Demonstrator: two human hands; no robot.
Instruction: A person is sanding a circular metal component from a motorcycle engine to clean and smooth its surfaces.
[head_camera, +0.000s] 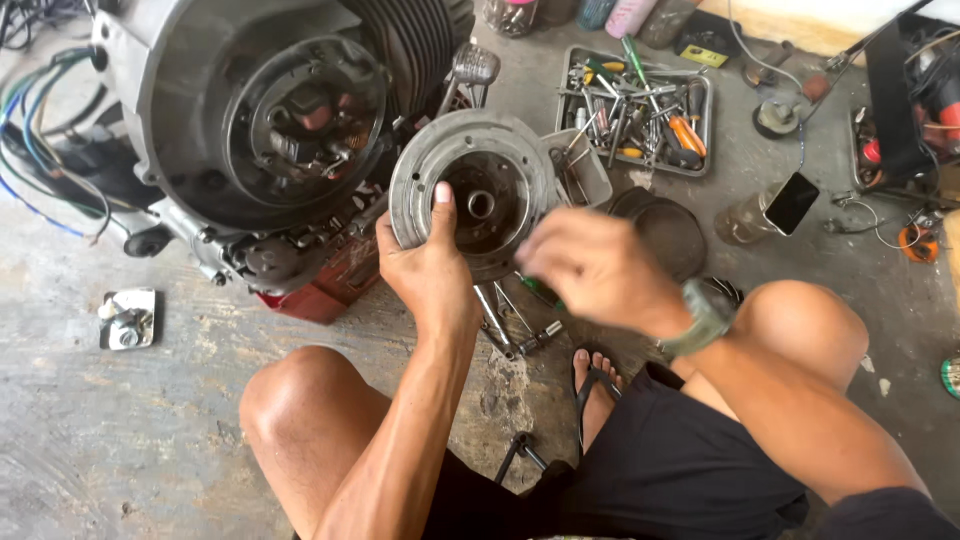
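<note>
While squatting on stained concrete floor, left hand gripping flywheel

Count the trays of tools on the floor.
1: a grey metal tray heaped with screwdrivers and wrenches, beyond the right hand. More may sit outside the frame.

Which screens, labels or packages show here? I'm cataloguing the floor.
Phone: right of the tool tray, tilted dark rectangular screen, unlit.
Yellow label: floor above the tray, small rectangle.
Pink and teal containers: top edge, cut off.
</note>
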